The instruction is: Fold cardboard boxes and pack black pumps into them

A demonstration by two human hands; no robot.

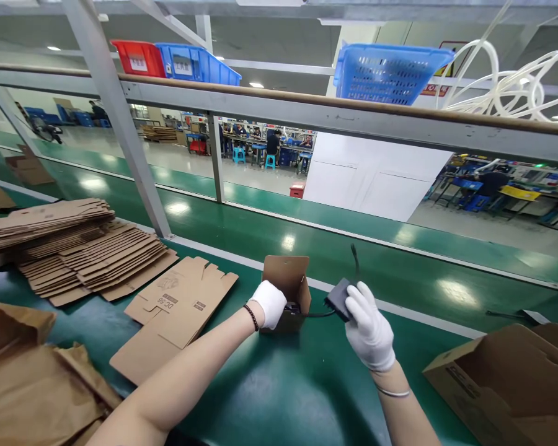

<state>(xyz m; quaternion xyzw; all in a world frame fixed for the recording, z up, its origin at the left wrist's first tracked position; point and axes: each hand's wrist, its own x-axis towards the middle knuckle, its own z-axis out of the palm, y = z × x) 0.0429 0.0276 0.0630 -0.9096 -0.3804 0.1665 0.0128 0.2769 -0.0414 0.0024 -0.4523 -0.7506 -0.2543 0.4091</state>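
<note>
holds a black power adapter [338, 300] in the gloved right hand [371, 331] with fingers closed on its body, above the green worktop [297, 384], just right of a small open carton [283, 326]. has the gloved left hand [270, 303], half curled, at the carton's left edge; cannot tell of any grip there. shows a black cable [320, 315] between carton and adapter.

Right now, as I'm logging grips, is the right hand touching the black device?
Touching: the head view shows the gloved right hand with fingers closed on the black device.
</note>
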